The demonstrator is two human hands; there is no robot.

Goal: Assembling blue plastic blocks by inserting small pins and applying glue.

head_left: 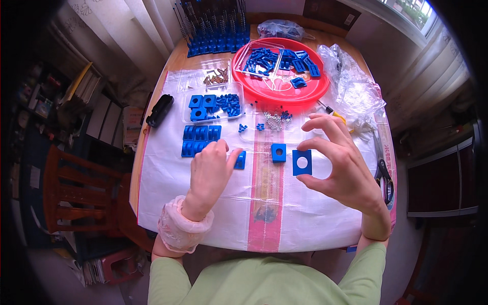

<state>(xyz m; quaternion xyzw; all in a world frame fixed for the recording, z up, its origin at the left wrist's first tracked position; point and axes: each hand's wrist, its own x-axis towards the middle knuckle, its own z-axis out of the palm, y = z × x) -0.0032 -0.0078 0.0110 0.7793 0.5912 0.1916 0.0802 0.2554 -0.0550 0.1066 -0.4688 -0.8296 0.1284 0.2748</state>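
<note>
My right hand [339,162] pinches a flat blue square plate [296,165] with a large round hole, thumb below and index finger above. Beside it on the cloth lies a blue block [278,158] with a round hole. My left hand [208,170] hovers over the left side of the cloth, its thumb apart from the fingers and nothing seen between them. Just right of that thumb is a smaller blue piece [241,161], partly covered by it. Beyond the left hand stand several blue curved-slot blocks [201,133] in rows, some hidden by the hand.
A clear tray [186,116] holds blue blocks and small parts; another holds brass-coloured pins [216,77]. Loose nuts [277,120] lie mid-table. Behind are a red basin [277,97] of blue parts and a rack of springs [217,43]. Scissors [385,180], plastic bags [356,91] and a black case [160,110] flank them.
</note>
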